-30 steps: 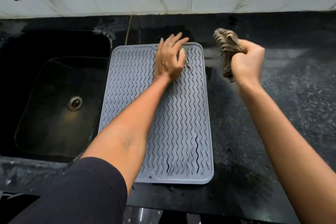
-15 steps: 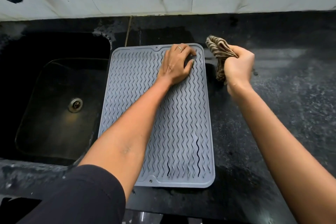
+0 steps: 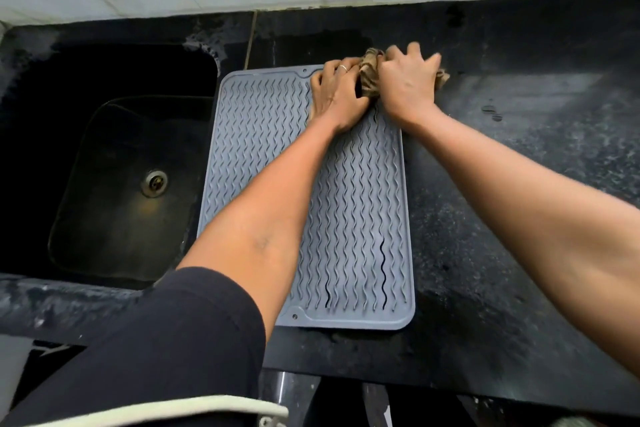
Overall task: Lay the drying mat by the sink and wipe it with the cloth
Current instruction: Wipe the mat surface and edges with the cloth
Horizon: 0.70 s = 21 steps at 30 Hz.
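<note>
The mat (image 3: 311, 204) lies flat just right of the sink (image 3: 114, 163). At its 1 o'clock corner, the right hand (image 3: 408, 83) grips the bunched cloth (image 3: 369, 78); the left hand (image 3: 337, 94) presses down, fingers curled. Risk: a hard stroke may slide the mat.

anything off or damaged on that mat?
Mostly fine: the grey drying mat lies flat beside the sink. Two wavy grooves near its front edge look black against the grey ones, possibly slits or grime; cannot tell which.
</note>
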Each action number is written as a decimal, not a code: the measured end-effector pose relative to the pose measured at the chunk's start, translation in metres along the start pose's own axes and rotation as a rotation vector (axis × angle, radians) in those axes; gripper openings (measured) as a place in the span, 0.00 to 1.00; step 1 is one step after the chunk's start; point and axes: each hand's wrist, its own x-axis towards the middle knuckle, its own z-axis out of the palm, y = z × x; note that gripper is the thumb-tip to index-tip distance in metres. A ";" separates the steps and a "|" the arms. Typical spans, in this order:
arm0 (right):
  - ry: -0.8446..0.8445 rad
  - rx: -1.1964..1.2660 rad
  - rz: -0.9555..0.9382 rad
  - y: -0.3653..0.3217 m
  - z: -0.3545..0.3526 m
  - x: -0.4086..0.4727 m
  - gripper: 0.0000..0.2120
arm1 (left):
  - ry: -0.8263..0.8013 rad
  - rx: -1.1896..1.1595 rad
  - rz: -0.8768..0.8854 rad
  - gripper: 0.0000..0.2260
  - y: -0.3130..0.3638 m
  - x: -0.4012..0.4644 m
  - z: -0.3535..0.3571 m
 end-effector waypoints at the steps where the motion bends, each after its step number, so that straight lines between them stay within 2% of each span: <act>1: -0.027 -0.003 -0.001 0.000 -0.004 0.002 0.14 | -0.001 0.001 -0.001 0.22 0.000 0.000 -0.001; 5: -0.101 0.017 0.077 0.004 -0.013 -0.023 0.13 | -0.001 -0.024 0.015 0.16 0.001 -0.004 -0.002; 9: -0.178 -0.034 0.068 0.004 -0.022 -0.071 0.11 | 0.012 -0.026 0.012 0.11 0.003 -0.005 -0.006; 12: -0.282 0.085 0.143 0.008 -0.037 -0.073 0.12 | 0.024 -0.047 0.003 0.10 0.004 -0.004 -0.005; 13: -0.259 0.198 0.212 0.010 -0.044 -0.067 0.12 | 0.033 -0.061 0.002 0.10 0.003 -0.004 -0.003; 15: -0.097 0.388 0.310 0.012 -0.049 -0.050 0.14 | 0.039 -0.089 -0.007 0.11 0.000 -0.001 -0.001; 16: -0.037 0.401 0.284 0.010 -0.046 -0.039 0.16 | 0.046 -0.086 -0.015 0.12 -0.001 0.000 -0.002; 17: -0.061 0.382 0.228 0.006 -0.041 -0.032 0.19 | 0.053 -0.080 -0.030 0.14 -0.002 0.000 -0.001; 19: -0.233 0.303 0.111 -0.004 -0.028 -0.024 0.27 | 0.072 -0.134 -0.101 0.16 -0.001 0.000 -0.001; 21: -0.244 0.202 0.080 -0.011 -0.010 -0.027 0.29 | 0.086 -0.217 -0.151 0.16 -0.002 -0.001 0.000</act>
